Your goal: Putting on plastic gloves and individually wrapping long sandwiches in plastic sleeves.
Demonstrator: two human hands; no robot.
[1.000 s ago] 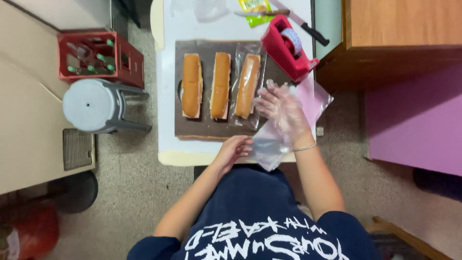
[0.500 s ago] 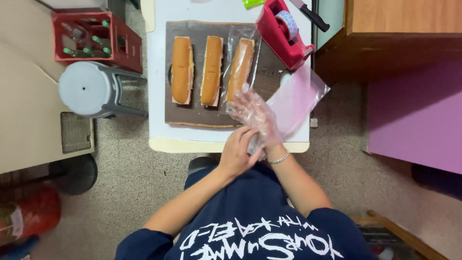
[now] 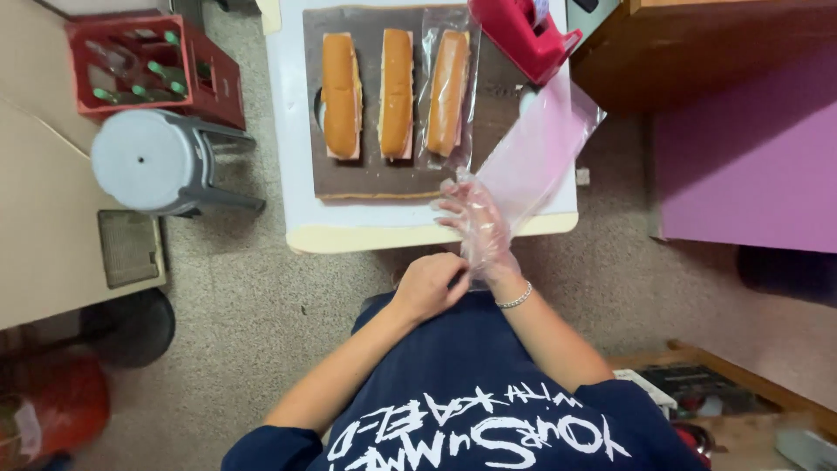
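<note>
Thin clear plastic glove [image 3: 485, 234] now pulled at the cuff by left hand [image 3: 429, 286] fingers – right hand [image 3: 475, 218], lowered to centre frame, fingers spread wide – three long bread rolls [image 3: 397, 92] untouched.

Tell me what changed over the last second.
The left hand came in from the table edge to the right hand and now pinches the cuff of its clear glove. The right hand drew back toward the body. The three rolls and red tape dispenser stayed put.

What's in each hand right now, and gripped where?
The left hand pinches the cuff of the clear plastic glove worn on the right hand. The right hand holds nothing.
</note>
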